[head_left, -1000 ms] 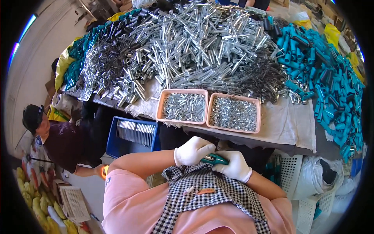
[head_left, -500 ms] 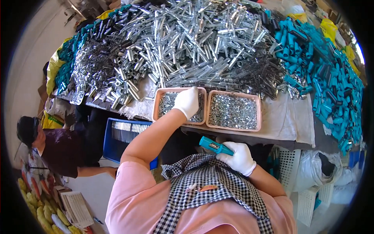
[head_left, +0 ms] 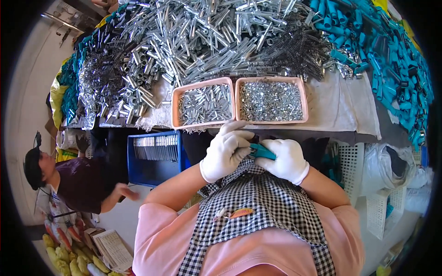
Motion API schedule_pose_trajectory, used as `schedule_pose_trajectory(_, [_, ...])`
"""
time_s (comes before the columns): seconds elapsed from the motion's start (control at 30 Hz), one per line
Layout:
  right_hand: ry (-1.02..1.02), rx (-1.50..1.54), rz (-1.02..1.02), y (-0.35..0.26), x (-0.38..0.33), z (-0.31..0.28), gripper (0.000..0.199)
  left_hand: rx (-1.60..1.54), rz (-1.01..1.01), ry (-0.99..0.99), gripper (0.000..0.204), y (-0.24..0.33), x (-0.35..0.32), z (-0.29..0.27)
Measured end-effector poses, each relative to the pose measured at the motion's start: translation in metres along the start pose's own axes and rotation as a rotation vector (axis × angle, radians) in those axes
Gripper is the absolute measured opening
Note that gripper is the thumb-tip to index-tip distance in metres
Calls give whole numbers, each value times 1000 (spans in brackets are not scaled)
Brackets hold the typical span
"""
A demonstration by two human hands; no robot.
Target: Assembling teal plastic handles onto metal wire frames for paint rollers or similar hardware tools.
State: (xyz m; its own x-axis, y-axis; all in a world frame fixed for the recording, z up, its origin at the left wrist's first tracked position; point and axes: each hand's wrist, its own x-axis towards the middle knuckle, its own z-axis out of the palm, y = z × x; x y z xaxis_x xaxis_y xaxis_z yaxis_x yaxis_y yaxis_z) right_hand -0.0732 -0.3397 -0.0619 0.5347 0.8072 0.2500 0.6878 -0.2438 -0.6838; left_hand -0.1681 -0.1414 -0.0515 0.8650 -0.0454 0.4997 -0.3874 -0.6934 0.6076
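Note:
Both my hands wear white gloves and meet close to my chest, just below the table's front edge. My right hand grips a small teal plastic handle piece. My left hand is curled against the teal piece's left end, fingertips pinched on it; whether a small metal part sits between them is hidden. Above my hands stand two pink trays on the table: the left pink tray holds short silver pins, the right pink tray holds small shiny metal bits.
A big heap of silver tubes, dark springs and teal plastic handles fills the table behind the trays. A blue crate sits under the table. Another person in dark clothes crouches at lower left. White baskets stand on the right.
My left hand has come back from the left pink tray to my chest and joined the right hand on the teal piece.

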Motion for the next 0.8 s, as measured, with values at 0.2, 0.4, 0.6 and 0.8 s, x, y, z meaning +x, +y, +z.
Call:
schedule_pose_trajectory(0.2, [-110, -180, -8, -3, -21, -8, 35, 403, 246, -253, 12, 28, -1, 17])
schedule_pose_trajectory(0.4, [-79, -141, -161, -10, -41, -2, 38, -282, -639, -782, 44, 15, 15, -10])
schedule_pose_trajectory(0.6, [98, -172, -262, 12, -44, -30, 52, -213, -654, -681, 66, 9, 29, -6])
schedule_pose_trajectory(0.8, [-277, -67, 59, 20, -33, -57, 73, -208, -417, -581, 61, 17, 51, 11])
